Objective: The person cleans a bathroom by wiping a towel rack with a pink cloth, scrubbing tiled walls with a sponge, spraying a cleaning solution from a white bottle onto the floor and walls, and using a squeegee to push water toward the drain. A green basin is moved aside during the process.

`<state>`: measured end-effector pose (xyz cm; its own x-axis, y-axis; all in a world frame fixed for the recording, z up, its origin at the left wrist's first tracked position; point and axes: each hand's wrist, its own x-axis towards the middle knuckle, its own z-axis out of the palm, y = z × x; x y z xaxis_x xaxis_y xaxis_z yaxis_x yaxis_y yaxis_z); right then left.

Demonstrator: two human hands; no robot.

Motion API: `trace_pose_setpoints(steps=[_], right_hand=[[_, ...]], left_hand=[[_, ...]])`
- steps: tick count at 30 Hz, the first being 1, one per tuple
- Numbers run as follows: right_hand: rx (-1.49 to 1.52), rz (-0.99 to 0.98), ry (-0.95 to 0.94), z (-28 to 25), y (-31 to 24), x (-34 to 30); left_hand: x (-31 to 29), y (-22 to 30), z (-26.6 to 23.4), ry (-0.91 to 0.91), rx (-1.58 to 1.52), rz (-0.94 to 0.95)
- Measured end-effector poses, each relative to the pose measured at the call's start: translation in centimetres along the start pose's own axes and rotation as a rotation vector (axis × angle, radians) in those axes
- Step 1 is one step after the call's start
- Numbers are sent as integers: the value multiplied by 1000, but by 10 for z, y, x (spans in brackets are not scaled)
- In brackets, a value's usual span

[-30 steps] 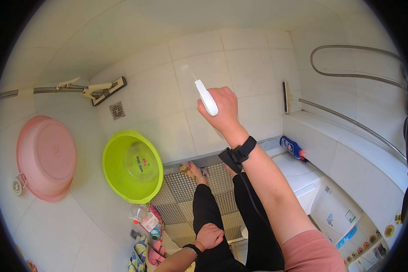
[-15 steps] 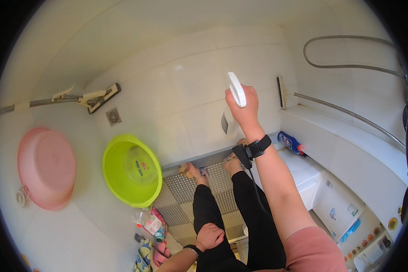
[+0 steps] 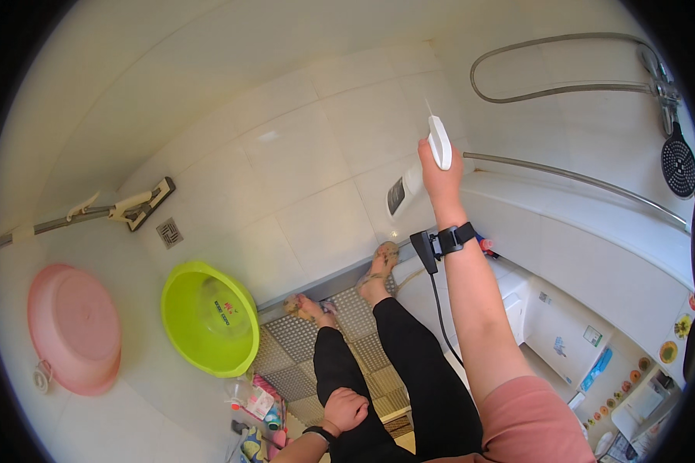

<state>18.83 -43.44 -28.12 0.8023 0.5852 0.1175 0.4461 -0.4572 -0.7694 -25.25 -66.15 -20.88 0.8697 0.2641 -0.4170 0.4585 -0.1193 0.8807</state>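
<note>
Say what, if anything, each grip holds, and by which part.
The right grip holds a white spray bottle around its neck, just below the spray head. The left grip rests on the left leg, nothing visible in it.

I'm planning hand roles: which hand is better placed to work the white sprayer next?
Likely the right hand: it holds the sprayer out in front, while the left hand rests on the left leg.
</note>
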Motion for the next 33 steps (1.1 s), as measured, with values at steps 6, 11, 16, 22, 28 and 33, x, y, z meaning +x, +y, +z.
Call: trace_pose_setpoints(steps=[6, 11, 16, 22, 28, 33], right_hand=[[-14, -245, -127, 12, -16, -18], [-78, -196, -153, 32, -32, -34], [-81, -90, -196, 38, -37, -39], [178, -8, -135, 21, -30, -22], [153, -18, 48, -4, -7, 10], [123, 130, 133, -20, 5, 14]], left_hand=[[4, 3, -3, -8, 14, -1], [6, 3, -1, -10, 9, -5], [6, 3, 0, -17, 21, -8], [7, 5, -1, -23, 2, -29], [7, 4, -4, -25, -2, -17], [8, 2, -7, -11, 4, 10]])
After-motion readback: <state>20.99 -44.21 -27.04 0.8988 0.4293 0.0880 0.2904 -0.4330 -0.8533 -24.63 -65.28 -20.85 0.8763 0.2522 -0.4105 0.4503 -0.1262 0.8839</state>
